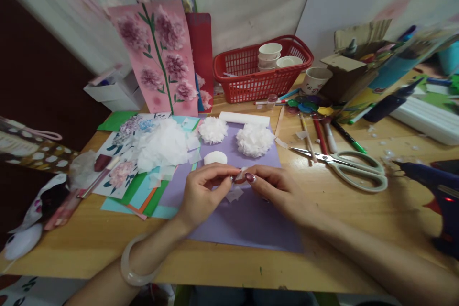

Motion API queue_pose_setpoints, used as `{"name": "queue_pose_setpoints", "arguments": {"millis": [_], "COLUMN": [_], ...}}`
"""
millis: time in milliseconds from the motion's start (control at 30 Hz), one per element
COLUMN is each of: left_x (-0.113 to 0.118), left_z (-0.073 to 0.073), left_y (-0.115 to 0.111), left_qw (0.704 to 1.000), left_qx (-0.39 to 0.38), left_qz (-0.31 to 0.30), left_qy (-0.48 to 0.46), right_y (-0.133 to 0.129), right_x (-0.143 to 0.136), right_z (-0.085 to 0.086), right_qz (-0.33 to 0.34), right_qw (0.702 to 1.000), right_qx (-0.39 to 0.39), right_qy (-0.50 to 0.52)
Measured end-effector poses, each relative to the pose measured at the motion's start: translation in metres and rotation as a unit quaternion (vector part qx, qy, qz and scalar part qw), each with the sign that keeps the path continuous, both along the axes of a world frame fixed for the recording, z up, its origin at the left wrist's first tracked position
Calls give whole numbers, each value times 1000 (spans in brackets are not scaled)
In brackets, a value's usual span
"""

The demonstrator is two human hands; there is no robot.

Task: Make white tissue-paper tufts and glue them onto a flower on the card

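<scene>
Over the purple paper sheet (258, 229), my left hand (206, 191) and my right hand (278, 191) meet at the fingertips. Both pinch a small piece of white tissue paper (242, 172) between thumb and fingers. Below the fingers a few more white scraps (234, 194) lie on the sheet. Just beyond my hands rests a round white disc (215, 157), its near edge partly covered by my left fingers. Two fluffy white paper flowers, one smaller (213, 130) and one larger (255, 139), sit farther back beside a white roll (244, 118).
Loose white tissue squares (161, 146) are heaped on coloured papers at left. Scissors (353, 167) and a glue gun (433, 191) lie at right. Behind stand a red basket (251, 87) with cups, a pink flower picture (131, 64) and a cardboard box (333, 79).
</scene>
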State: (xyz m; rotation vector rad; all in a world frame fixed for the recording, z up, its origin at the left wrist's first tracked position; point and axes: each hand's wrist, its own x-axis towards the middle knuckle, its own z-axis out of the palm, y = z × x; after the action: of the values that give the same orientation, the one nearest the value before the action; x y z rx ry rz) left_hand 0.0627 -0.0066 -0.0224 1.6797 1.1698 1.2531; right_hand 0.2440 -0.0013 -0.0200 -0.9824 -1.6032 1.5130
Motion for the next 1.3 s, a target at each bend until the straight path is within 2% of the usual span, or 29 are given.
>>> {"name": "queue_pose_setpoints", "arguments": {"millis": [300,500,600,867,1067,1300], "left_x": [-1,0,1,0,1,0], "left_z": [0,2,1,-5,-6,-5], "left_y": [-2,-4,-6,0,4,5], "left_qw": [1000,999,999,996,989,981], "left_qx": [6,19,-6,-82,-73,-81], "left_qz": [-1,-40,-46,14,93,131], "left_qy": [0,1,-20,-40,-85,-120], "right_y": [0,1,1,1,3,3], "right_x": [1,-2,-3,-3,-3,-2], "right_z": [0,-6,-10,-15,-12,-8], "right_qz": [6,-6,-14,-29,-33,-33], "right_qw": [1000,1000,999,996,996,994], "right_qx": [14,23,45,69,55,56], "right_qy": [-1,1,0,-50,-69,-84]}}
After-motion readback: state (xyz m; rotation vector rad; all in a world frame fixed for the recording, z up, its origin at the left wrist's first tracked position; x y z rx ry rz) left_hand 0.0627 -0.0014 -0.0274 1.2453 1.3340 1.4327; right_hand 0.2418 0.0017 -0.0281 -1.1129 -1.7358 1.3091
